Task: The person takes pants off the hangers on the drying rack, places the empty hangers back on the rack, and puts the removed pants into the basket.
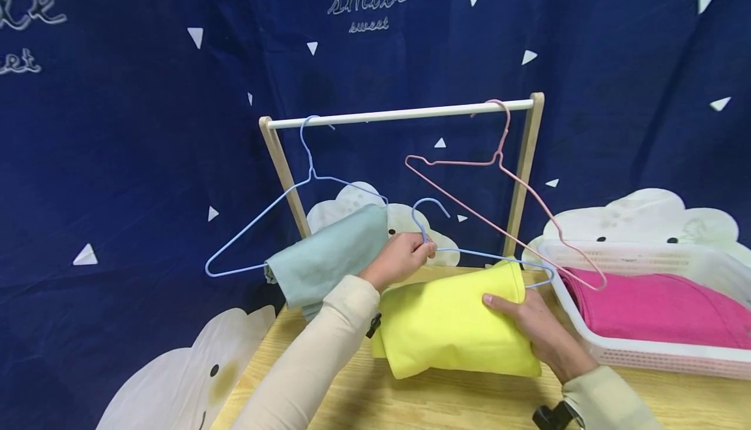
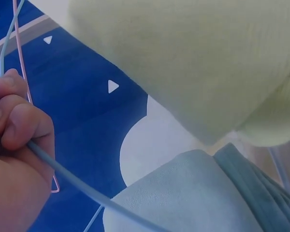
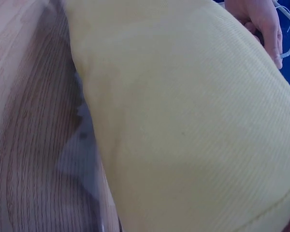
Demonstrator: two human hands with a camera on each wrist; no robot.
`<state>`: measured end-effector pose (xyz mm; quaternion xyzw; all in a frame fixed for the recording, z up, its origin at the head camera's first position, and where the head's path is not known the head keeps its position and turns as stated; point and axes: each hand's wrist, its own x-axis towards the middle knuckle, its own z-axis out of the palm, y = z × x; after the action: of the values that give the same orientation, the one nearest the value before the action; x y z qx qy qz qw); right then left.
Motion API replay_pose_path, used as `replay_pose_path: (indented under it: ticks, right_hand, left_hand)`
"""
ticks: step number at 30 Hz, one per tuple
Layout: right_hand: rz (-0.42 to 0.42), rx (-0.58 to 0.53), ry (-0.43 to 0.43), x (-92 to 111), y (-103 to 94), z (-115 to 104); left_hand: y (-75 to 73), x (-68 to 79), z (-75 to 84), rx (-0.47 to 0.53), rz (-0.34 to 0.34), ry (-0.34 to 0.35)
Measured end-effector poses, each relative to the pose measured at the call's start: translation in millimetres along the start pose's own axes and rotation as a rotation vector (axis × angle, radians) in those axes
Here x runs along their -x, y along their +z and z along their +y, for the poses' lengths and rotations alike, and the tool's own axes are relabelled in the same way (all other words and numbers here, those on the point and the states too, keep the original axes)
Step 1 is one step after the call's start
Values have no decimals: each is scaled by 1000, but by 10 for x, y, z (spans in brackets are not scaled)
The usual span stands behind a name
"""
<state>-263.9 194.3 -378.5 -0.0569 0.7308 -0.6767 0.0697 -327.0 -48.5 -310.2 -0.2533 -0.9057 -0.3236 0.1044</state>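
My left hand (image 1: 401, 257) grips a blue clothes hanger (image 1: 481, 255) at the base of its hook, and the left wrist view shows its fingers curled round the wire. Over this hanger hangs a folded yellow cloth (image 1: 454, 326), perhaps a garment. At the cloth's right edge, my right hand (image 1: 545, 335) pinches it, the thumb in front and the fingers hidden behind. In the right wrist view the yellow cloth (image 3: 183, 116) fills most of the picture, with the left hand (image 3: 261, 21) at the upper right.
A rack with a white rod (image 1: 399, 114) stands behind. From it hang a blue hanger (image 1: 249, 228) carrying a grey-green cloth (image 1: 334, 254) and a bare pink hanger (image 1: 457, 203). A white basket (image 1: 663, 354) with a folded pink cloth (image 1: 663, 309) sits right on the wooden table (image 1: 469, 404).
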Motion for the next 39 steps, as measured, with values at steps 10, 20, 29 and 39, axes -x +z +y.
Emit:
replay_pose_path:
  ticks: [10,20,29,39]
  right_hand:
    - [-14,24,-8,30,12,20]
    - [-46,27,-36,63,12,25]
    - [-46,34,-42,62,14,57]
    - [-71,50,-27,71,46,78]
  left_hand:
    - [80,-21,-12,-8,35,14]
    - [74,-26,-24,-38,82,10]
    - [107,-21,49,-73,89,18]
    - [148,-26,42,-32,107,-12]
